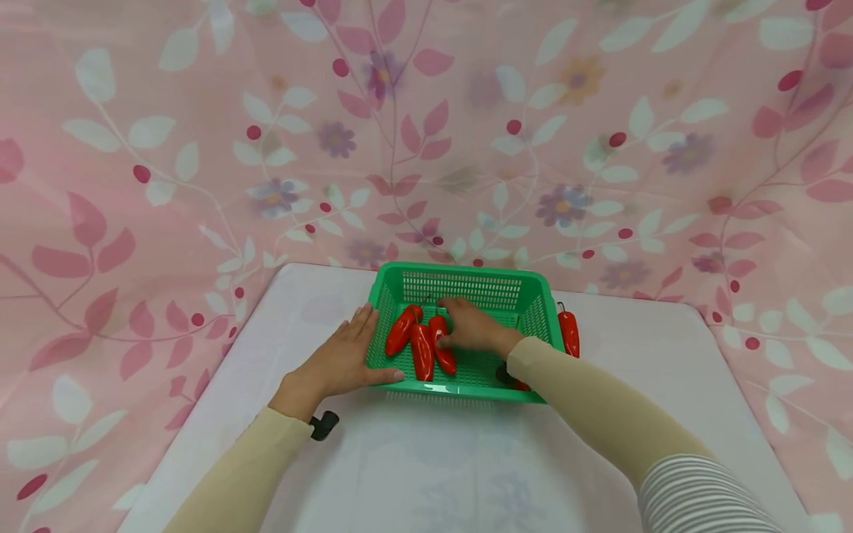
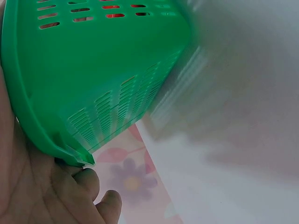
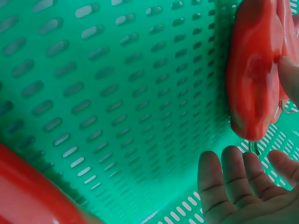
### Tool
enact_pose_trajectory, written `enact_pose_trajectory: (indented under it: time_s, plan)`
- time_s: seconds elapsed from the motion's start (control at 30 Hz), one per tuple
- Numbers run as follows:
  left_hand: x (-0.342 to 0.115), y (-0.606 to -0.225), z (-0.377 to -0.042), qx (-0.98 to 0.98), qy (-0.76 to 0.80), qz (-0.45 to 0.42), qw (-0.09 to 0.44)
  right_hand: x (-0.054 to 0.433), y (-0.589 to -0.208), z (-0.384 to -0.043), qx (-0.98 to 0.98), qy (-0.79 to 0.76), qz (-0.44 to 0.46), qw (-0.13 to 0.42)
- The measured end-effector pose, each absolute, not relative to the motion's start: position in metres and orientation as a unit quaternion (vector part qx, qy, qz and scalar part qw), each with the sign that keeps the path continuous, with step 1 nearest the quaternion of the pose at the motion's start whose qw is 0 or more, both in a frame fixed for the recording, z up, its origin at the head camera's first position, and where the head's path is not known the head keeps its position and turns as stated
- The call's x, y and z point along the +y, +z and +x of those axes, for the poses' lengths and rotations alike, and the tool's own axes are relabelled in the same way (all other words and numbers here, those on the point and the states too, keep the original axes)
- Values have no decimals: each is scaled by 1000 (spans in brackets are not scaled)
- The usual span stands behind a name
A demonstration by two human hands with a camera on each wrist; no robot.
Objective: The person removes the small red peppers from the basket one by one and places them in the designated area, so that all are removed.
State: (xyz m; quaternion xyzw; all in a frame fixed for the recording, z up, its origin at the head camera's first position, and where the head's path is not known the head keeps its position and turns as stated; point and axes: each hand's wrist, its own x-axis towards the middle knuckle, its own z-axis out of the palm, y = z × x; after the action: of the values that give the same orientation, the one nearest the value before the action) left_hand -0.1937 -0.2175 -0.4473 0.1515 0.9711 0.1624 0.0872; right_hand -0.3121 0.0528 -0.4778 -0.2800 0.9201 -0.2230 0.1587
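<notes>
A green plastic basket [image 1: 460, 389] with slotted walls holds several shiny red peppers. My left hand [image 1: 346, 352] rests against its left rim, fingers extended and thumb over the front corner. In the left wrist view, the palm lies along the rim of the basket [image 2: 42, 133]. My right hand [image 1: 469, 326] reaches inside, over the rightmost pepper [image 1: 443, 355] of a group of three. There the right thumb touches a pepper [image 3: 254, 74], while the other fingers spread loosely near its stem. Left of it are a middle pepper [image 1: 422, 354] and a left pepper [image 1: 400, 333].
Partly hidden by the right sleeve, another red pepper [image 1: 522, 386] lies in the basket's front right corner. One more pepper [image 1: 569, 333] lies on the white table [image 1: 640, 355], just outside the right wall. A pink floral cloth [image 1: 466, 163] hangs behind.
</notes>
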Motion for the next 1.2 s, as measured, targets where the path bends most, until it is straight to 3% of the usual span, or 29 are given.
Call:
enact_pose_trajectory:
  time_s: [0.53, 0.83, 1.2]
  plan:
    - [-217, -448, -194, 971, 160, 152, 87, 47, -480, -308, 926, -196, -288, 149]
    - [-217, -449, -195, 971, 162, 154, 85, 43, -486, -306, 917, -185, -303, 183]
    - [-217, -449, -195, 972, 160, 150, 85, 42, -485, -306, 933, -184, -288, 114]
